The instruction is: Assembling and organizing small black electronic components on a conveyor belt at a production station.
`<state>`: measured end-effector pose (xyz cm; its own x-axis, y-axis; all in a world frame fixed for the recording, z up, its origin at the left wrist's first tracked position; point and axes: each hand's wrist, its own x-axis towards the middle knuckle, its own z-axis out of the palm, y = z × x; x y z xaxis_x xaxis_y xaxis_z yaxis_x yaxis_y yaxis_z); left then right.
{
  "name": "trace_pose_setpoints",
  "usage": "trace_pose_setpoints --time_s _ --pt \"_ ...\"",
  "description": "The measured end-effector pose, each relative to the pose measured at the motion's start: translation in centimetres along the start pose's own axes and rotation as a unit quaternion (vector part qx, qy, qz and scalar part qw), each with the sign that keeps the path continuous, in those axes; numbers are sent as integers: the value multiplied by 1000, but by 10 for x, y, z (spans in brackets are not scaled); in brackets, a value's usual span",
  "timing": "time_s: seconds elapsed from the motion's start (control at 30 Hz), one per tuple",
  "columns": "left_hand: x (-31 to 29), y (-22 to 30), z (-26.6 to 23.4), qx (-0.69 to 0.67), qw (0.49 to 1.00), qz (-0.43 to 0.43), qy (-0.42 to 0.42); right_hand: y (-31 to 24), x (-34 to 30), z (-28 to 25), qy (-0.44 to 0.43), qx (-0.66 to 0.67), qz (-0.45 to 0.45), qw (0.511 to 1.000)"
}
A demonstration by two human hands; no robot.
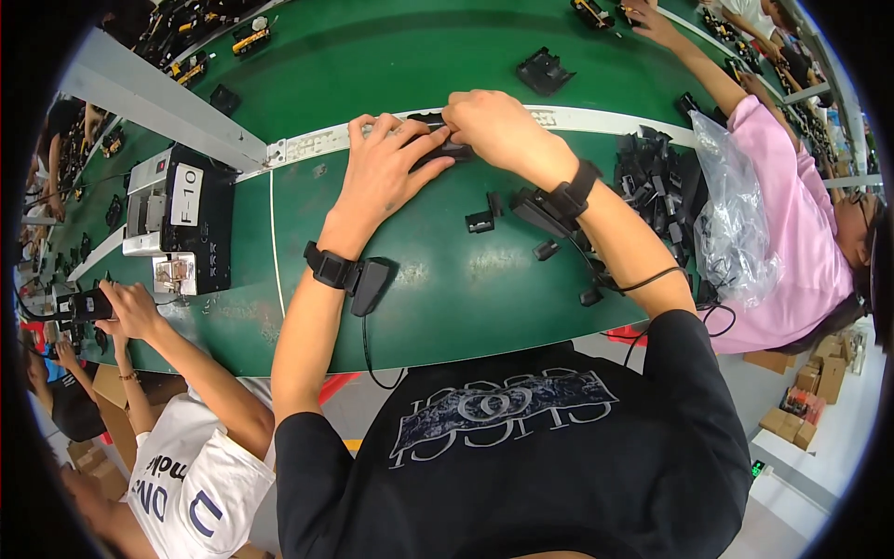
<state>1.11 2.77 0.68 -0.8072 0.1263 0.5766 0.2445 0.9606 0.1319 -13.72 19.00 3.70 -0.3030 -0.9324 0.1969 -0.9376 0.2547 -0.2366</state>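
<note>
Black-and-silver machine [219, 247] on green surface [447, 317], well left of left grip. Left grip [386, 163]: fingers spread, thumb and index at black plastic part [458, 152]; can't tell if clamped. Part is between both grips, mostly covered by them. Right grip [494, 126]: fingers curled together over part, pinch hidden, can't tell what it's clamped on. Small black piece [480, 222] below right grip, toward wearer. Pile of black parts [652, 177] right of right grip; clear plastic bag [731, 205] farther right, beside pile.
</note>
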Motion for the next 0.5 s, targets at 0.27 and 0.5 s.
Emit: trace_pose_setpoints --time_s 0.27,0.5 --pt "-11 5 4 33 999 -31 -8 -13 -1 2 17 -84 6 996" --pt "-19 -23 -4 51 984 -152 77 1 -32 -20 37 -91 68 993"
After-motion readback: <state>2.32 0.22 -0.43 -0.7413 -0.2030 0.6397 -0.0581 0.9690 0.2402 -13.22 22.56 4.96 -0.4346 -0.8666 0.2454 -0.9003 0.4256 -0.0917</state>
